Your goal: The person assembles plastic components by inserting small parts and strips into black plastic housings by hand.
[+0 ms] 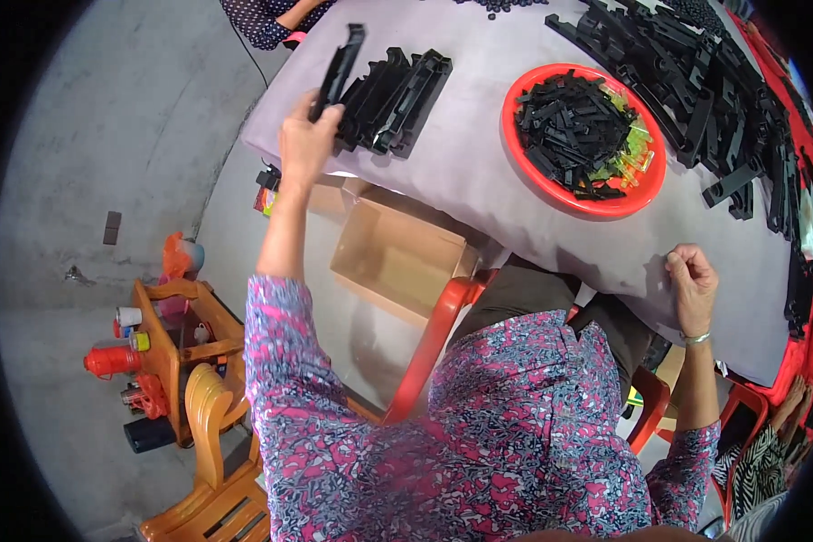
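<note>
My left hand (pixel 307 140) is closed around the lower end of a long black plastic strip-shaped part (pixel 339 72), held tilted upright above the table's left side. Right beside it lies a row of similar black plastic parts (pixel 396 101), packed side by side. My right hand (pixel 693 282) hovers by the table's near edge at the right, its thumb and fingers pinched together; whatever they may hold is too small or hidden. Between the hands, a red round basin (pixel 518 154) holds many small black pieces (pixel 574 126) and some clear yellow-green pieces (pixel 637 149).
A large heap of long black parts (pixel 696 99) covers the table's right side. Below the table edge stands an open cardboard box (pixel 397 257). A wooden chair (pixel 212 434) and a wooden rack (pixel 176 339) are at the left. Another person's sleeve (pixel 257 20) shows at the far left.
</note>
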The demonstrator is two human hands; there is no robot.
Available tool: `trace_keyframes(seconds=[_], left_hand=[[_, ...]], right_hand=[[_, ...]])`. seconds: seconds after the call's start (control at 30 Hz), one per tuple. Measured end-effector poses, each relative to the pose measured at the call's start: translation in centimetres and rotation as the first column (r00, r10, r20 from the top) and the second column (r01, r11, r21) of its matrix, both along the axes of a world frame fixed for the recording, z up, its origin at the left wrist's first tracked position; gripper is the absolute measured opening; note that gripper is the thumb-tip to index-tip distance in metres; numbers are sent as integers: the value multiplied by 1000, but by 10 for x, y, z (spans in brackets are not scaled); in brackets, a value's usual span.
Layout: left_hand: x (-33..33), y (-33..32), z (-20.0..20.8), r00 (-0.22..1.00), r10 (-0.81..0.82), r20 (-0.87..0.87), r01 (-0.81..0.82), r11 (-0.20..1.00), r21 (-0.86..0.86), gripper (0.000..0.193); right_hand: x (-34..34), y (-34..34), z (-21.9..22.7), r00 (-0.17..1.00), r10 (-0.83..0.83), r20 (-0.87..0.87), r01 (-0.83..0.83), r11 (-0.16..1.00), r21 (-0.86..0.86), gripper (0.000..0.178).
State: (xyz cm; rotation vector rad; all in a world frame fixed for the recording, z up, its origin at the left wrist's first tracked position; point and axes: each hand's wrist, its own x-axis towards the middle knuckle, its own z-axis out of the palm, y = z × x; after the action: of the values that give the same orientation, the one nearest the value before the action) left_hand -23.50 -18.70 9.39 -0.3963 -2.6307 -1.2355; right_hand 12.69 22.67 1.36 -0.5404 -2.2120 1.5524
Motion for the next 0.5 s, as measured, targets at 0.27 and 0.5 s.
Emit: trace_keyframes(seconds=[0.27,0.5], left_hand=[[-76,-21,-48,990,29,136,-23,999,-46,42],[-78,-7,-62,990,-20,137,38,990,-135,44]], right_hand=[[22,1,-18,997,-69,19,70,997,-40,10],[27,-1,-16,991,-129,46,130,991,-17,8]])
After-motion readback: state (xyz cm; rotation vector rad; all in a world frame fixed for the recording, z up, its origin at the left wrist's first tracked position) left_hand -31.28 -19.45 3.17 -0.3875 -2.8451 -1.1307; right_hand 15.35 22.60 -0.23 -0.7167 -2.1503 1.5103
